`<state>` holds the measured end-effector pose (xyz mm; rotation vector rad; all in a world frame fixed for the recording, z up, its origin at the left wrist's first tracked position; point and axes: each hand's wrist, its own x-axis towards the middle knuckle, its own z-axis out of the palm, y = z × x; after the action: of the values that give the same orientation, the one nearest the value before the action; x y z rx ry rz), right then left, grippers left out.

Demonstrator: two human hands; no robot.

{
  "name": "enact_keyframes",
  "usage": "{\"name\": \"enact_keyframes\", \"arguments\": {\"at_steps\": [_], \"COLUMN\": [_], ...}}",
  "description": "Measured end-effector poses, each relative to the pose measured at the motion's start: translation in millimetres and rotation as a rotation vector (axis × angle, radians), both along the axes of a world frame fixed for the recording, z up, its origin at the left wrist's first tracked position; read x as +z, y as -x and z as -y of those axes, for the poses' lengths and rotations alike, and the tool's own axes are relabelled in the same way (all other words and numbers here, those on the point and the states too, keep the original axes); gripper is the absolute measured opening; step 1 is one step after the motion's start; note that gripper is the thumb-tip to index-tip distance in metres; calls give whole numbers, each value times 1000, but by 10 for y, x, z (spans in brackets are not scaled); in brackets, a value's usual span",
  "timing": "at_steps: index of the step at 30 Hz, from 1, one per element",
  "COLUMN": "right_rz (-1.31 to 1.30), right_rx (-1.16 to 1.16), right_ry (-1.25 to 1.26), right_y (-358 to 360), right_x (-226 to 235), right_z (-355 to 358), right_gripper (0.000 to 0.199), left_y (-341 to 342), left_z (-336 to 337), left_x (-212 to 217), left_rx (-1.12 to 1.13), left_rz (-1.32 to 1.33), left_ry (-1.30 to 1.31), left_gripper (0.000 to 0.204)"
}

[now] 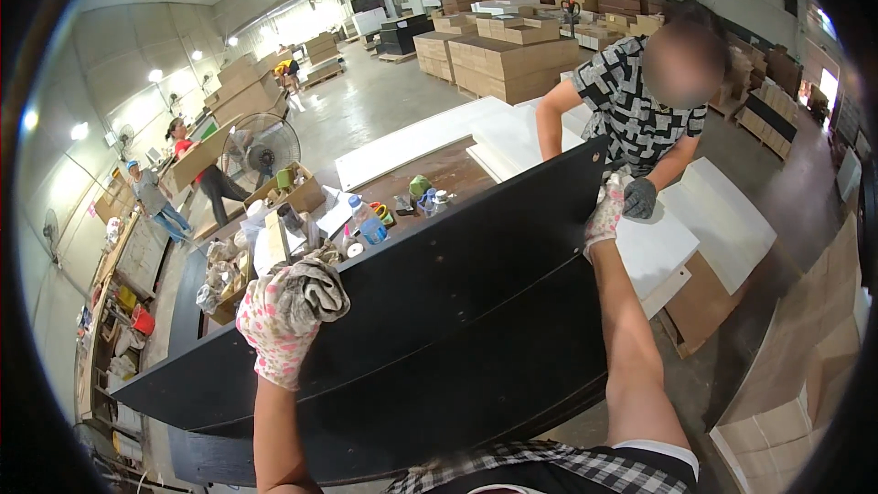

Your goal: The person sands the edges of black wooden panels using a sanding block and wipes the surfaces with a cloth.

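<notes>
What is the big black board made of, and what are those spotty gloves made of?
The black board looks like painted or laminated wood panel: flat, smooth, with a dull sheen. The spotty gloves on the left hand and right hand look like soft knitted cloth, wrinkled and printed with pink dots.

My table (457, 169) is brown and mostly covered. On it lie the black panel (430, 311), white boards (416, 142), a plastic bottle (369, 222), a green cup (418, 186) and a cardboard box (294, 194) of odds and ends.
</notes>
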<state>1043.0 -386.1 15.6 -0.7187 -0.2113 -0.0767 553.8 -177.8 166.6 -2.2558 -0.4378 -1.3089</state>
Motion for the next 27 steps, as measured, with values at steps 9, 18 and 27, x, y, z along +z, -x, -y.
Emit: {"name": "enact_keyframes", "arguments": {"at_steps": [9,18,27], "right_rz": [-116,-141,96], "right_rx": [28,-114,-40], "right_ry": [78,35,-140], "right_y": [1165,1266,1201], "right_x": [122,-15,-162], "right_z": [454,426,276], "right_gripper": [45,33,44], "left_y": [347,-1600,-3010], "left_z": [206,1333,2076], "left_x": [91,117,452], "left_rx": [10,-219,-628], "left_rz": [-74,-221,-554], "left_ry": [87,22,223], "left_gripper": [15,39,35]}}
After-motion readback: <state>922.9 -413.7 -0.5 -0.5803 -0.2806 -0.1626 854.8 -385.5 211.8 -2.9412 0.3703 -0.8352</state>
